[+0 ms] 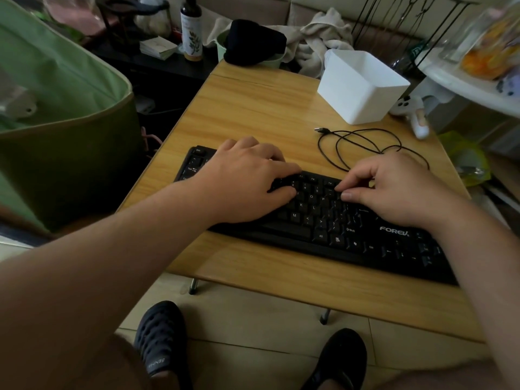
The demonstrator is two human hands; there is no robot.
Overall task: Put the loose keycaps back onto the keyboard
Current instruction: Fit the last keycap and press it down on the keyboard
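Keyboard (323, 220), black and marked FOREV near its right end, is lying at a slant across the near part of the wooden surface (267, 108), its left end farther from the person than its right end. Both hands are resting on its key field. Left hand (244, 178) is lying palm down over the left-centre keys, fingers loosely extended, with the fingertips pressing on keys in the upper rows; it is not gripping anything that can be seen. Right hand (394, 187) is sitting over the right-centre keys with its fingers curled and the thumb and forefinger drawn together at the upper rows. Whether a keycap is being pinched between them cannot be told, since black keys are lying directly behind the fingertips. Visible legends between the hands include K, M, O and P.

Behind the keyboard, a black cable (363, 144) is lying in loose loops on the surface, its plug end pointing left. A white rectangular box (360, 88) is standing at the far right corner of the surface, well apart from the keyboard. A dark cloth item (253, 42) is sitting at the far edge. A green fabric container (56, 114) is standing on the floor to the left. Below the near edge of the surface, the person's two feet in dark slippers (159, 339) are resting on the tiled floor.
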